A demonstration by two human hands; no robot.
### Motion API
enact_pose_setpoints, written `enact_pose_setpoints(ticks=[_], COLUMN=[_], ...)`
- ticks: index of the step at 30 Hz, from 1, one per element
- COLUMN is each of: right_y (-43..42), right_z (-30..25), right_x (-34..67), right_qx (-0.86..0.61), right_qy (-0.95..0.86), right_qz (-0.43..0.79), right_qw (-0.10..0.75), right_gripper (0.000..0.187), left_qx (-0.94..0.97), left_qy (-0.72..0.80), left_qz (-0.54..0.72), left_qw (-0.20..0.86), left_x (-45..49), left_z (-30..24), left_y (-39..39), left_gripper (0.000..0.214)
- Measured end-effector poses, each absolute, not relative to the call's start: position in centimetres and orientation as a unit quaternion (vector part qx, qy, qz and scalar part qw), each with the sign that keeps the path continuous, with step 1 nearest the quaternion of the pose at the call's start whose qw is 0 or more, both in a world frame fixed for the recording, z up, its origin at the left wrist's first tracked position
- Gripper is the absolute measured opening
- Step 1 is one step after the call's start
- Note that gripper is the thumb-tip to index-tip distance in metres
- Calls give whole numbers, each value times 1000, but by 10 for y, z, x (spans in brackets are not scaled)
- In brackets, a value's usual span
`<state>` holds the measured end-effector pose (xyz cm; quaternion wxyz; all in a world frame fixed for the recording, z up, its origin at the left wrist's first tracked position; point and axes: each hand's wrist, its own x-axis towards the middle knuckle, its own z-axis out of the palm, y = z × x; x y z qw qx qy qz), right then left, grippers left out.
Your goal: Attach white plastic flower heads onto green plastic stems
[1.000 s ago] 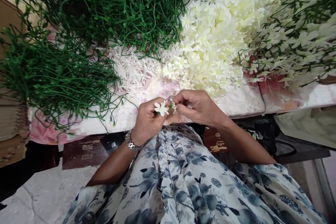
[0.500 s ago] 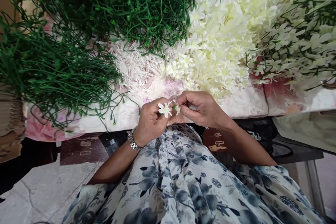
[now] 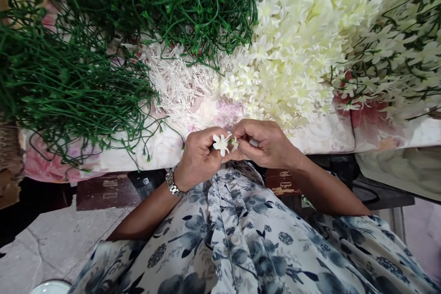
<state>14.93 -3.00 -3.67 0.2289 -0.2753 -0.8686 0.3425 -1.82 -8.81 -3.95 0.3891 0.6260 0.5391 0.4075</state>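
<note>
My left hand [image 3: 200, 155], with a metal watch on the wrist, is closed in a pinch near the table's front edge. A white artificial flower [image 3: 221, 144] with open petals sticks out between its thumb and finger. Close beside it my right hand [image 3: 267, 144] pinches at a second, smaller white blossom [image 3: 234, 143], with a bit of green under it. The two hands nearly touch, and the fingers cover most of the stem. Just beyond them, loose white thread-like flower pieces [image 3: 179, 80] lie next to a heap of cream-white blossoms [image 3: 292, 69].
Tangled green plastic stems [image 3: 86, 92] fill the table's left and far side. At the right lie green stems bearing white blossoms [image 3: 396, 59]. A flower-patterned cloth [image 3: 161, 149] covers the table. A round white object [image 3: 51, 287] shows on the floor at lower left.
The flower between my hands has turned slightly and shifted a little to the right. Both hands keep their pinch, and the view has moved slightly.
</note>
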Motion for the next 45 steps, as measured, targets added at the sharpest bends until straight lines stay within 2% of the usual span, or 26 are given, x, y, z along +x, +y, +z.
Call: enact_pose_setpoints(ticks=[28, 36, 45], right_y=[-30, -34, -47], right_z=[-37, -15, -10], right_x=[147, 155, 150], right_qx=[-270, -301, -289], right_qy=[-874, -853, -844], right_qz=[341, 322, 325], right_qw=[218, 279, 313], right_gripper=[10, 9, 9], left_qx=[621, 528, 622], left_qy=[561, 556, 530], left_qz=[380, 466, 511], left_qw=[394, 442, 266], left_x=[-17, -21, -15], left_z=[-37, -37, -31], left_y=[-85, -91, -96], left_gripper=[12, 4, 8])
